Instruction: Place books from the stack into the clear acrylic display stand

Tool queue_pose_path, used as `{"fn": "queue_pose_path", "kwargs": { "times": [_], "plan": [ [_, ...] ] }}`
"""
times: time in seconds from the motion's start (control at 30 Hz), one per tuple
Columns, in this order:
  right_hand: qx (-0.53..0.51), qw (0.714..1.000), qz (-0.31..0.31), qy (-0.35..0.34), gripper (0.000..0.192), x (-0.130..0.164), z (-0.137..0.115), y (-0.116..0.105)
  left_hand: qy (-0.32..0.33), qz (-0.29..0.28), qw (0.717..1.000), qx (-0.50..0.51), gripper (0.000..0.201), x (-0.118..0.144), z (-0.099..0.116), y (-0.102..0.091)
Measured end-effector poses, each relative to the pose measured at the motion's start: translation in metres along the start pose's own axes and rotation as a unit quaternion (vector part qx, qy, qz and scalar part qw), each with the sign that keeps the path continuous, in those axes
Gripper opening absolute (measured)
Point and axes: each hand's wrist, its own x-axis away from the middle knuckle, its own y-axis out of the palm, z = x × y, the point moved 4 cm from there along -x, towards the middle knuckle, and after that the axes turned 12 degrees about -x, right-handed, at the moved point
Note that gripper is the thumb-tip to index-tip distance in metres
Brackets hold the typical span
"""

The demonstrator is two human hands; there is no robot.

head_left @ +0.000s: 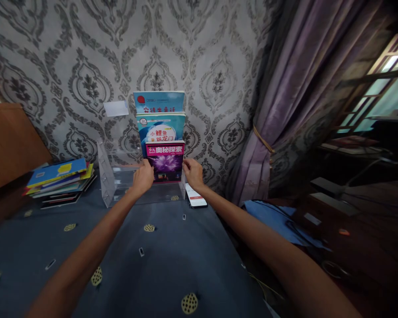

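A purple and pink book [166, 162] stands upright in the front tier of a clear acrylic rack [119, 176]. My left hand [144, 177] is closed on its left edge, with some fingertips hidden behind the cover. At the opposite edge, my right hand [193, 173] pinches the book beside the rack's right side panel. Behind it, a blue book with a white circle [162, 128] rises from the middle tier. Farthest back and highest is another blue book [159, 100] with red lettering. The rack's left part holds no books.
On the left of the dark blue patterned tablecloth [166, 274] lies a stack of books [61, 179]. A phone [196, 198] with a lit screen lies right of the rack. Patterned wallpaper backs the table; a purple curtain [268, 115] hangs at the right, near a dark cluttered surface [338, 216].
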Motion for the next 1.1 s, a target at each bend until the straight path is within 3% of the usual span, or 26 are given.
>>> {"fn": "queue_pose_path", "kwargs": {
  "times": [0.73,1.1],
  "plan": [
    [-0.029,0.999,-0.011,0.035,0.024,0.008,0.003,-0.001,0.023,-0.001,1.0,-0.009,0.036,-0.004,-0.01,0.005],
    [-0.035,0.998,-0.017,0.043,0.026,0.01,0.001,-0.003,0.032,-0.004,0.999,-0.011,0.036,0.006,-0.009,-0.001]
  ]
}}
